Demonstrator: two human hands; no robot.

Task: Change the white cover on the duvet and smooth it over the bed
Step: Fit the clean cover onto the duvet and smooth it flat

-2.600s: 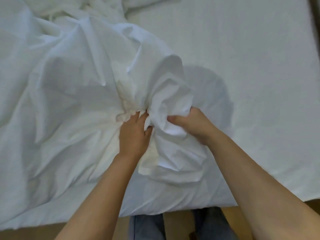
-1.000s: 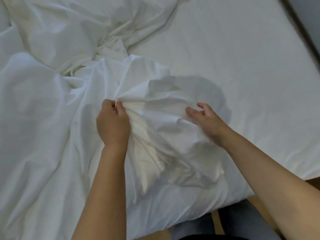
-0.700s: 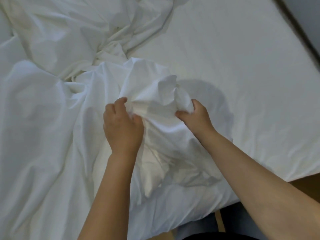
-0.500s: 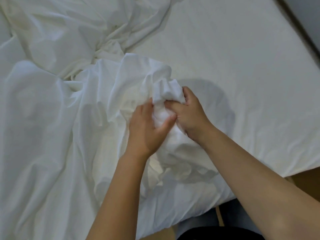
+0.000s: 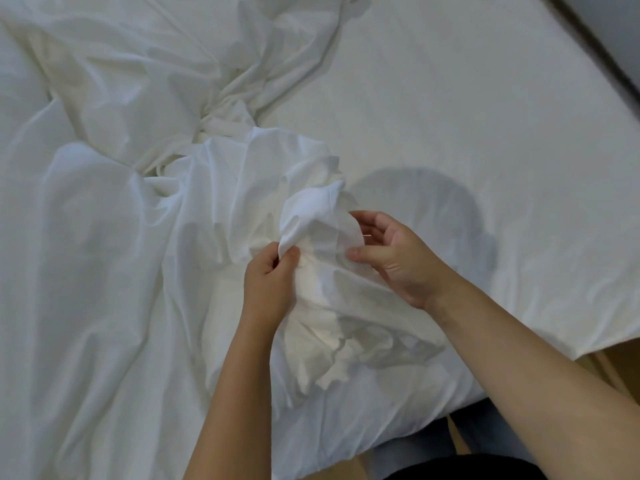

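Your left hand (image 5: pixel 268 284) pinches a fold of the white cover (image 5: pixel 239 188) between thumb and fingers, so its grip is clamped on the cloth. Your right hand (image 5: pixel 394 261) takes the same raised bunch from the other side. The thumb presses on the near face and the fingers curve round the far face, so this grip is also closed on the cover. The two hands are close together, with only the bunch between them.

The bunch stands up above the bed (image 5: pixel 467 98), near its front edge. The rest of the cover lies crumpled over the left half of the bed, with deep folds toward the far side. Below the bunch a creamier layer (image 5: pixel 311 306) shows; I cannot tell if it is the duvet.

The right half of the bed is flat and white, and a shadow (image 5: pixel 433 202) falls on it just beside your right hand. A wooden floor (image 5: pixel 620 362) shows at the lower right, and your trousers (image 5: pixel 408 455) at the bottom.
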